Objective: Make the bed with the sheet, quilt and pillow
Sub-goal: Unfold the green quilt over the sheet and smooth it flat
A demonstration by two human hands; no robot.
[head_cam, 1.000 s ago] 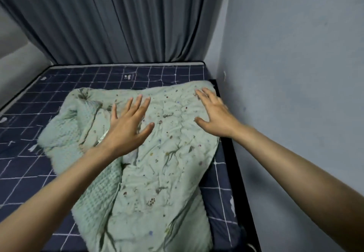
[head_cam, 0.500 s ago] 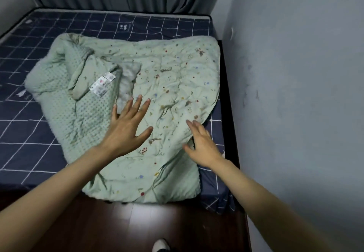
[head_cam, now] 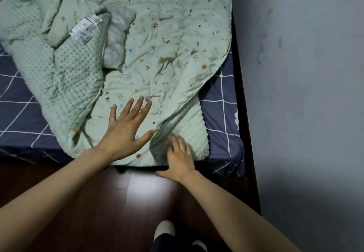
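Head view: nearest, the right hand (head_cam: 180, 158) lies flat and blurred at the quilt's (head_cam: 167, 54) turned-up corner on the bed's foot edge, gripping nothing, while the left hand (head_cam: 128, 131) presses spread fingers just beyond. Farther off the quilt sits bunched over the checked sheet (head_cam: 218, 102); I'd take that corner and draw it out evenly.

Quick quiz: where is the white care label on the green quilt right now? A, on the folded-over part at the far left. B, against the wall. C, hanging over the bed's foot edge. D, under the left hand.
A: the care label lies on the bunched fold of the quilt, far from the left hand.
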